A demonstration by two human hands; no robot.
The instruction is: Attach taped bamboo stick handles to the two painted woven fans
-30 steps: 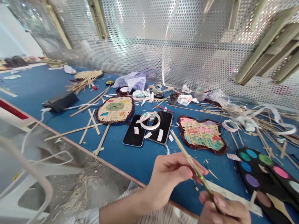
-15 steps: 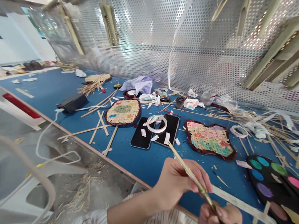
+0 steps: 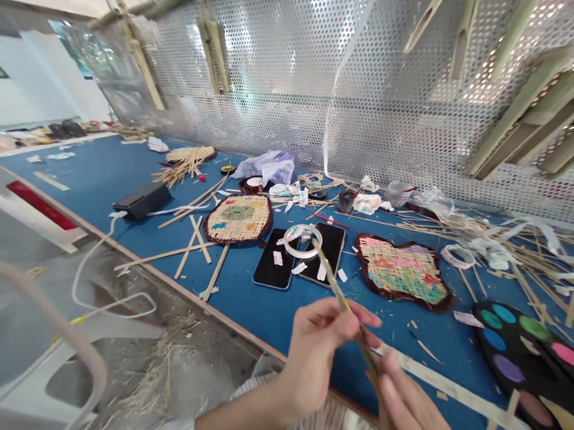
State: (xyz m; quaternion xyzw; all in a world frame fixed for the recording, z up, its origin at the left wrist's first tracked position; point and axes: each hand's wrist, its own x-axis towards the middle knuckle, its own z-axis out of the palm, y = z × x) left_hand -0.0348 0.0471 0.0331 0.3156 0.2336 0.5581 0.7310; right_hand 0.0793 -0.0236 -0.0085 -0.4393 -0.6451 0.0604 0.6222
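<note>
A slender bamboo stick (image 3: pixel 333 281) slants up and away from me over the table's front edge. My left hand (image 3: pixel 314 358) is closed around its middle, thumb against the fingers. At the lower end my right hand (image 3: pixel 414 407) holds it too, with straighter fingers pressed along it; part of that end is hidden. From my view the stick's far tip overlaps a white tape roll (image 3: pixel 285 240), which rests across two phones (image 3: pixel 273 266). Small paper scraps lie on and around the phones.
Two painted woven panels with dark brown borders, a rounded one (image 3: pixel 237 218) and a wavy one (image 3: pixel 404 269), flank the phones. A paint palette (image 3: pixel 507 368) sits at right, a dark box (image 3: pixel 142 199) at left. Bamboo strips (image 3: pixel 185 168) lie about. A perforated metal screen (image 3: pixel 277 77) stands behind.
The stick has turned more upright, its tip moving up and left onto the tape roll in view. My left hand has shifted slightly left; my right hand's fingers have straightened from a curled grip.
</note>
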